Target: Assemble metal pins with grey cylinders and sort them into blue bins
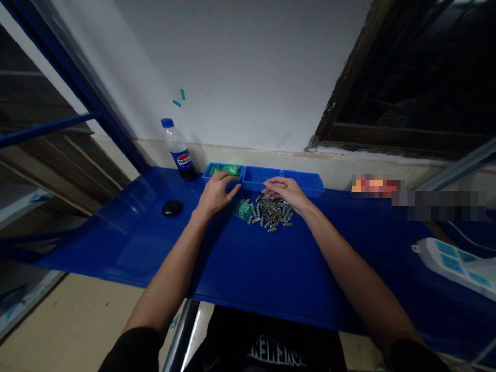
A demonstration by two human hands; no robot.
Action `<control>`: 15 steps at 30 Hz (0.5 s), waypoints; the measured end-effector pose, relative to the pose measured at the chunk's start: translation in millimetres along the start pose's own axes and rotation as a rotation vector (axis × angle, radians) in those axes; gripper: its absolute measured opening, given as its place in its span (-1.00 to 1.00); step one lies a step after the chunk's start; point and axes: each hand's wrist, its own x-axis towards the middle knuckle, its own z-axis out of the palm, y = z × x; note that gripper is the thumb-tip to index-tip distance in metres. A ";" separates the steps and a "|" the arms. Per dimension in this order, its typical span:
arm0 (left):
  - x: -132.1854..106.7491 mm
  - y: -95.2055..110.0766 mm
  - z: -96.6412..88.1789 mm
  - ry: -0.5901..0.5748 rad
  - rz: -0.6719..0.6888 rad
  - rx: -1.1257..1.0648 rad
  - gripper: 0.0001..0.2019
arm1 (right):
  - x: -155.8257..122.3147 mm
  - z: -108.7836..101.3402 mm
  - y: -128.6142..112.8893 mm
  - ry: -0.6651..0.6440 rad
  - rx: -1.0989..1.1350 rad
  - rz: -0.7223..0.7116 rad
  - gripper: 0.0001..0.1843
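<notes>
OK so we've got a row of three blue bins against the wall. The left bin (205, 174) has green packets (231, 169) in it; the middle bin (256, 177) and right bin (306, 180) sit right beside it, blue insides showing. The bottle (182, 157) further left holds some dark liquid, cap on, standing upright.

Our main stuff, the long thin fasteners (271, 211), is heaped on the blue table (240, 268) just in front of the middle bin. No single direction there: shafts cross every which way. Metal cylinders (273, 230) ring the heap, lying on their sides, and a couple at the near edge have their long axis running roughly left to right. A small greenish bag (242, 211) lies flat, up against the heap's left side.

Our left hand (223, 187) is at the left bin's front edge, thumb spread from the fingers; can't tell if it's gripping a packet. Our right hand (283, 191) is over the heap's far side, fingers bent toward the thumb, and we can't tell whether anything's pinched there.
</notes>
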 end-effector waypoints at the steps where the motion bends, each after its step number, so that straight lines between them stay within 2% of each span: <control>1: 0.6 1.2 -1.8 -0.108 0.061 -0.086 -0.65 | 0.1 -0.5 0.2 -0.002 -0.003 0.001 -0.69; 4: 1.3 0.9 -0.9 -0.363 0.166 -0.190 -0.52 | 0.4 -2.2 0.7 -0.010 -0.018 0.007 -0.65; 6: 1.2 -1.1 3.7 -0.430 0.161 -0.175 -0.47 | 0.4 -3.0 0.8 -0.014 -0.029 0.007 -0.63; 10: 1.4 -3.5 9.5 -0.418 0.125 -0.194 -0.53 | 0.7 -3.1 1.2 -0.018 -0.021 0.008 -0.65; 15: 1.3 4.2 5.7 -0.342 0.016 -0.352 -0.62 | 0.4 -1.0 2.7 -0.023 -0.017 0.010 -0.69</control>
